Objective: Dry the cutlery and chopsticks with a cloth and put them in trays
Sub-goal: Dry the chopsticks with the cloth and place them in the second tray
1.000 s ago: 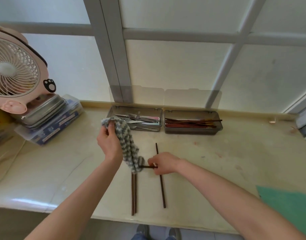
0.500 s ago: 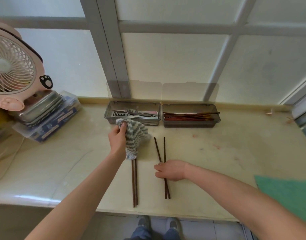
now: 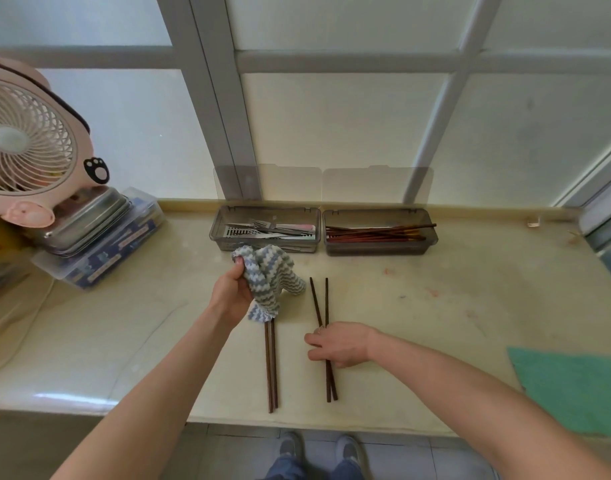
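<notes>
Pale counter (image 3: 435, 323) under a frosted window. My left hand (image 3: 232, 294) grips the striped cloth (image 3: 269, 277), bunched. My right hand (image 3: 338, 344) lies over one chopstick pair (image 3: 326, 299), fingers curled on it; another pair (image 3: 271, 368) lies left. Trays far: cutlery tray (image 3: 266, 228), chopstick tray (image 3: 380, 232).

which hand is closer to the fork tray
Left. The left hand, holding the cloth, sits just in front of the fork tray; the right hand rests farther back on two chopsticks.
</notes>
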